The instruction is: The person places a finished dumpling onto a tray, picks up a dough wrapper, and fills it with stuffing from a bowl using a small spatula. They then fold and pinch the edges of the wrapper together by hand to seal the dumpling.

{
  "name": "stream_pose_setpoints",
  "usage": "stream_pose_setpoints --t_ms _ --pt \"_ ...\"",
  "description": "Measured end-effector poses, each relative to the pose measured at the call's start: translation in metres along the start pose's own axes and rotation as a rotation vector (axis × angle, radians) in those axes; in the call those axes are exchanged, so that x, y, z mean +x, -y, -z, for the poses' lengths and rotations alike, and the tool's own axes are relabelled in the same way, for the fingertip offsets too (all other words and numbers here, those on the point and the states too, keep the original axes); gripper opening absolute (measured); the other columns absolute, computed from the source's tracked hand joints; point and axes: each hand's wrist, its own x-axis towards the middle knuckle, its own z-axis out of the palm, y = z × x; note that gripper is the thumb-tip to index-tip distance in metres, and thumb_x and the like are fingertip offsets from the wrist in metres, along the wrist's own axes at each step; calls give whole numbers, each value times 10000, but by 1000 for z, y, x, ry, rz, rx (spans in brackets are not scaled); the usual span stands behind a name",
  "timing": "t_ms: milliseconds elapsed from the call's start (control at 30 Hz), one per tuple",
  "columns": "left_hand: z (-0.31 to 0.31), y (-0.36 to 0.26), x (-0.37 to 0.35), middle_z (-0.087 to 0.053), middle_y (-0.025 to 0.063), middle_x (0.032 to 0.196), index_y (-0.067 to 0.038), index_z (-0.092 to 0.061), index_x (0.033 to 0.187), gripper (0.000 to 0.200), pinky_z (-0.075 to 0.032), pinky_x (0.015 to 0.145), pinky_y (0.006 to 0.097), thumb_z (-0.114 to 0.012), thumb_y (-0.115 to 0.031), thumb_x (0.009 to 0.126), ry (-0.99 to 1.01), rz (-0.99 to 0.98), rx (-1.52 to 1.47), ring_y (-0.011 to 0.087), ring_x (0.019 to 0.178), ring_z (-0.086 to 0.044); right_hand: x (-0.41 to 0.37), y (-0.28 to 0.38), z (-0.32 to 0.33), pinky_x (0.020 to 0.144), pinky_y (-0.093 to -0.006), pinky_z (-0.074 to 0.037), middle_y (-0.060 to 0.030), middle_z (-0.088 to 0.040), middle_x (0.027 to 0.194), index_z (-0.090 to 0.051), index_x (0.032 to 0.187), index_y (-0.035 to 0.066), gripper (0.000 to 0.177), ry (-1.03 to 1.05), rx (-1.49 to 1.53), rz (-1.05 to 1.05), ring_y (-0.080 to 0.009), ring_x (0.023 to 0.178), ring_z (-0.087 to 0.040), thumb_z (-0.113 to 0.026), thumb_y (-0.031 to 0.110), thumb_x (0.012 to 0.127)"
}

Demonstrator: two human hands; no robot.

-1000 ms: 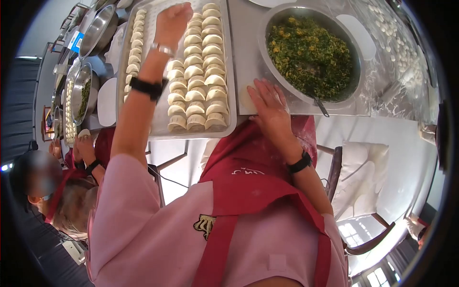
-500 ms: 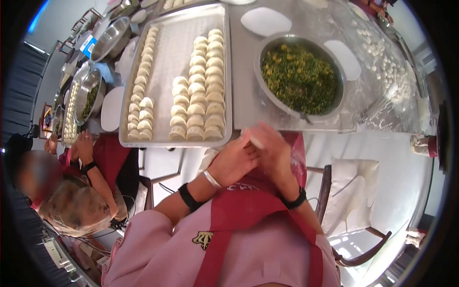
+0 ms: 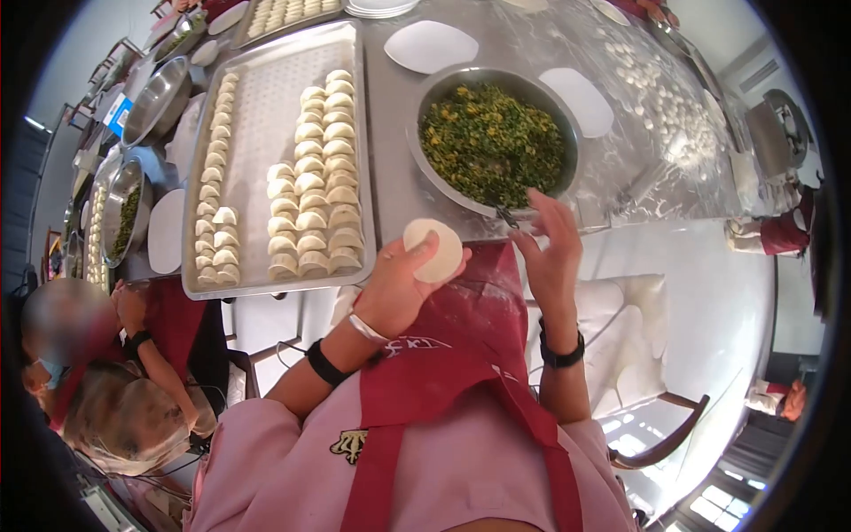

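Observation:
A round dumpling wrapper (image 3: 441, 253) lies across the palm and fingers of my left hand (image 3: 399, 284), with the thumb resting on top of it. My right hand (image 3: 554, 253) hovers at the near rim of a metal bowl (image 3: 425, 173), thumb and fingers apart and holding nothing. Chopped green and yellow filling (image 3: 496, 142) fills the bowl. Close to my right fingertips, a dark utensil handle (image 3: 506, 216) sticks out over the rim; its other end is hidden in the filling. Left of my hands, rows of folded dumplings (image 3: 310, 191) stand on a large metal tray (image 3: 365, 186).
White plates (image 3: 432, 46) lie around the bowl. Many small dough pieces (image 3: 660, 97) are spread over the floured table (image 3: 620, 186) at the right. Another person (image 3: 133, 381) works at my left. A chair (image 3: 620, 337) stands behind my right arm.
My hands have parted. The left now shows the wrapper flat in its palm, and the right has moved toward the bowl's rim. The view has shifted a little to the right.

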Motion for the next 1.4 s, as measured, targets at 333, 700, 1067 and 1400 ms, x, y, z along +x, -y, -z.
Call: stream_pose_setpoints --t_ms 333,700,1067,1400 --pt "-8 -27 19 -588 178 1243 69 -478 1261 335 -474 1046 443 -484 -178 1035 17 -82 59 312 1190 -587 42 -11 -25 668 -353 -507 -123 -657 874 -690 931 15 145 90 -45 114 -271 788 -660 -718 21 789" --pt "9 -32 52 -602 160 1243 39 -488 1270 347 -468 1042 416 -474 -223 1044 -34 -100 -83 272 1173 -592 76 -37 -17 606 -256 -563 -133 -710 750 -673 965 -72 170 -120 98 -339 -187 674 -723 -639 59 862" --pt "10 -31 55 -608 167 1234 39 -511 1250 342 -475 1034 423 -490 -229 1038 -41 -108 -117 284 1166 -600 92 -32 -59 590 -287 -606 -184 -691 792 -630 954 -115 142 -13 535 -583 -243 670 -724 -595 -10 864" --pt "7 -41 50 -600 108 1220 2 -516 1248 332 -461 1037 397 -488 -256 1041 -51 -140 -81 239 1158 -584 100 -36 -58 684 -329 -635 -245 -666 870 -550 1051 -154 199 27 900 -798 -318 776 -720 -564 -46 884"
